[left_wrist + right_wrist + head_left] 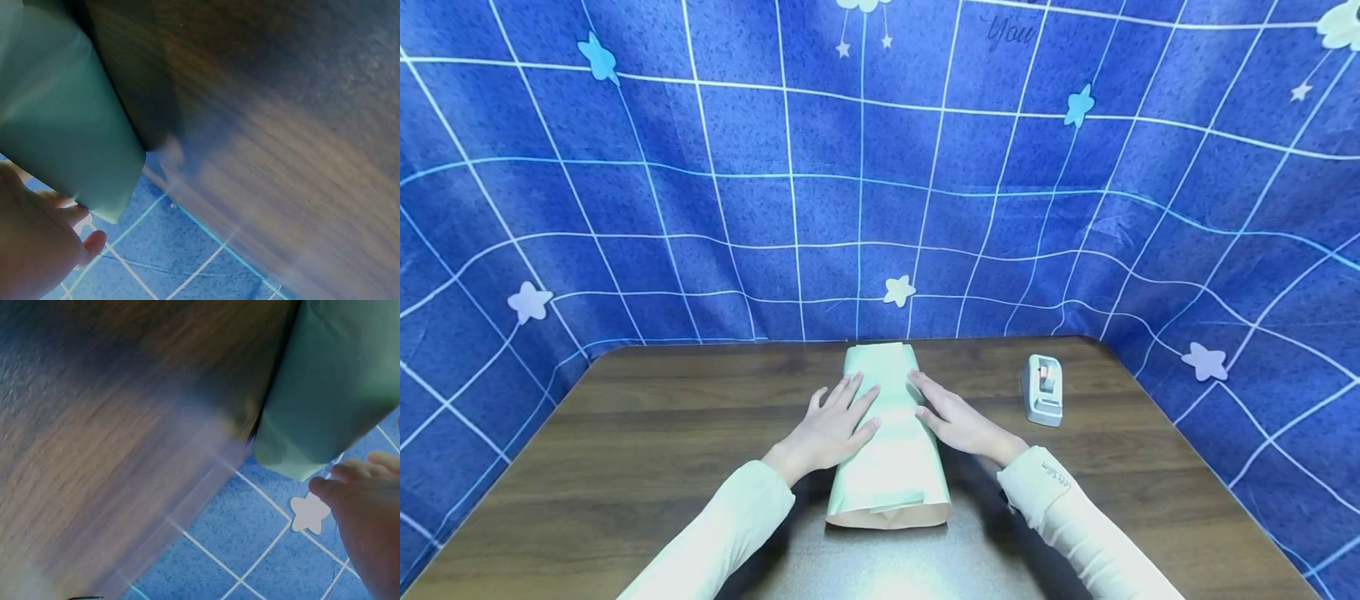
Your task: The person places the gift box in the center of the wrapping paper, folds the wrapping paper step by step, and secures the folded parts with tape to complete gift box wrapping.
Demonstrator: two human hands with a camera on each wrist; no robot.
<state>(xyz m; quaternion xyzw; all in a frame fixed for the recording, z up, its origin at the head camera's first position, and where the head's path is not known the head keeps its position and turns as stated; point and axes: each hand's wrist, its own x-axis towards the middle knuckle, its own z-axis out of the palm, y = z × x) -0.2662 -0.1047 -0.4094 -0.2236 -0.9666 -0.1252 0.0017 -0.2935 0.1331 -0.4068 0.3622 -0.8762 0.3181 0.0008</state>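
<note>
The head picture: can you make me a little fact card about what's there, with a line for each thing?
Green paper packet: lying lengthwise on table
Table: brown, wood-look
Left hand: resting on packet's left side
Right hand: at packet's right edge
Small pale gadget: on table, right of packet
Backdrop: blue cloth, crossing lines, stars

The bare left hand (827, 429), fingers spread, and the bare right hand (958, 421) touch opposite sides of 1 long, pale-green, flattened paper tube (897, 450) on a brown wood-grain table (662, 433). Right of it stands 1 whitish plastic tape dispenser (1043, 390); behind hangs a star-patterned blue fabric curtain (827, 208).
</note>
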